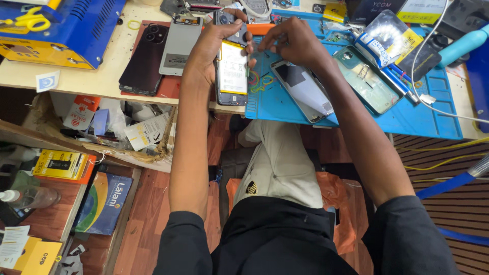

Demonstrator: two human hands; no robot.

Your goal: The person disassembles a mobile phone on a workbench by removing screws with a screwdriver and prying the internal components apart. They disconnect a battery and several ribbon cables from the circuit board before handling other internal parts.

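Observation:
My left hand (pixel 216 48) grips an opened phone (pixel 232 76), back cover off, its white and yellow battery showing. The phone hangs over the near edge of the blue work mat (pixel 407 114). My right hand (pixel 290 40) has its fingertips at the upper right edge of that phone, pinched together; I cannot tell if they hold a small part. Just right of the phone, under my right wrist, a detached grey screen panel (pixel 304 91) lies on the mat, with coloured rubber bands (pixel 261 81) beside it.
A dark phone (pixel 143 58) and a grey back cover (pixel 179 46) lie on a red mat at left. A teal back cover (pixel 367 81), plastic packets, white cable and blue machine (pixel 66 25) crowd the bench. An open drawer of clutter (pixel 117 127) sits lower left.

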